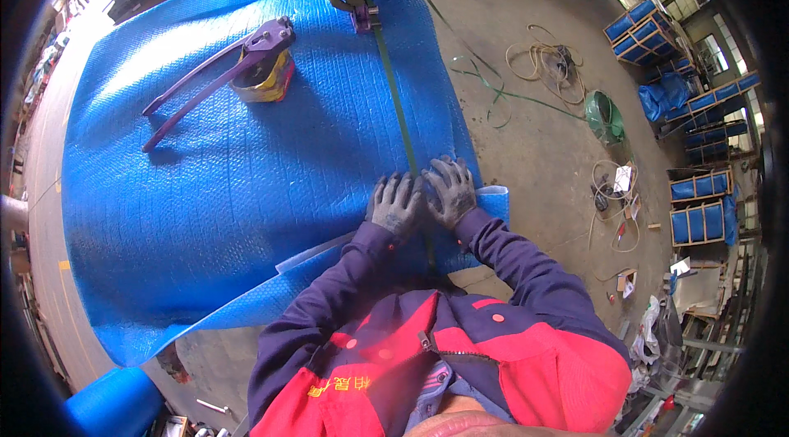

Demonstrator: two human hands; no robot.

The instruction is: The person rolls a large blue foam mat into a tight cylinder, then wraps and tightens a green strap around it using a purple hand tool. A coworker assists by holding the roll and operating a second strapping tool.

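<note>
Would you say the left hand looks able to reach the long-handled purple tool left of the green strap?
Probably yes, perhaps with a lean: the left hand lies palm-down, gripping no tool, and only blue sheeting shows between it and the purple tool.

From my remote console I see grey gloves (452, 192) on both hands (396, 205), navy sleeves (538, 269) with red cuff buttons (391, 247), a navy-and-red jacket (567, 367), yellow lettering (339, 387) between six and seven o'clock, blue collar (429, 393) at six.
</note>
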